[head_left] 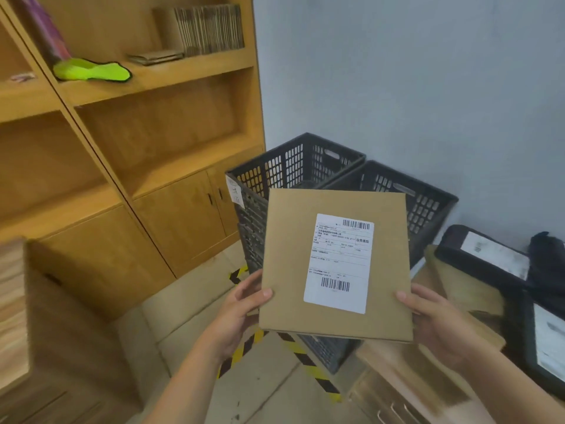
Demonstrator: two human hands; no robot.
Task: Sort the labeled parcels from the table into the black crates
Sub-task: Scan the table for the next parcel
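Observation:
I hold a flat brown cardboard parcel (290, 261) with a white barcode label facing me. My left hand (241, 313) grips its lower left edge and my right hand (434, 322) grips its lower right edge. Behind the parcel stand two black perforated crates side by side: the left crate (284, 166) carries a handwritten paper tag, the right crate (428, 197) sits against the wall. On the wooden table (397, 368) at the right lie more parcels: a black one with a white label (486, 255), another black labelled one (544, 341), and a brown envelope (464, 289).
A tall wooden shelf unit with cabinet doors (183, 215) fills the left, holding a neon-green item (91, 70) and stacked cardboard (208, 29). Yellow-black hazard tape (308, 365) crosses the floor. A wooden piece of furniture (18, 301) stands near left. A grey wall is behind the crates.

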